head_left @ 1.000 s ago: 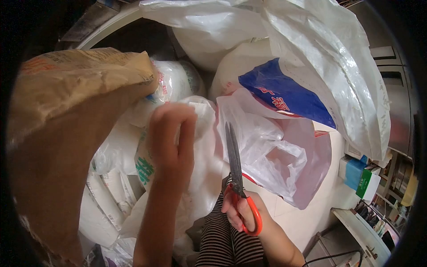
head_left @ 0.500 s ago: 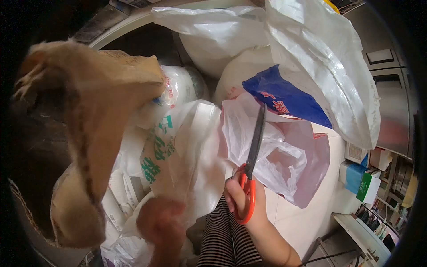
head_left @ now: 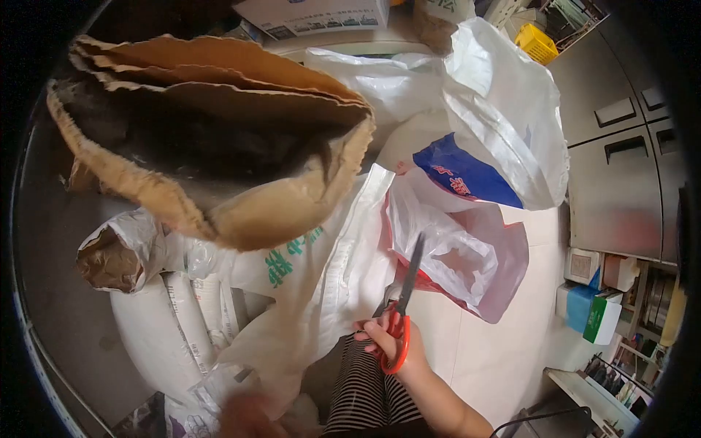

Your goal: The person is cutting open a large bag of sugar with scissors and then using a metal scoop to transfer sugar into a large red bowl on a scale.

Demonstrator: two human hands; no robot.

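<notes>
My right hand is closed around the red-orange handles of a pair of scissors, whose dark blades point up and away. My left hand is a blur at the bottom edge, near crumpled clear plastic; its fingers cannot be made out. A brown paper bag with torn, layered edges gapes at the upper left. Partly behind it lies a white sack with green print. Right of the scissors stands an open pinkish bag with a white plastic liner.
A white and blue sack stands open at the back. White packages and a rolled-top bag lie at left. Steel cabinets line the right, above boxes. A yellow basket sits at the back.
The brown paper bag has shifted up and right, and its mouth now shows. My left hand has dropped toward the bottom edge. The scissors, still in my right hand, sit slightly lower.
</notes>
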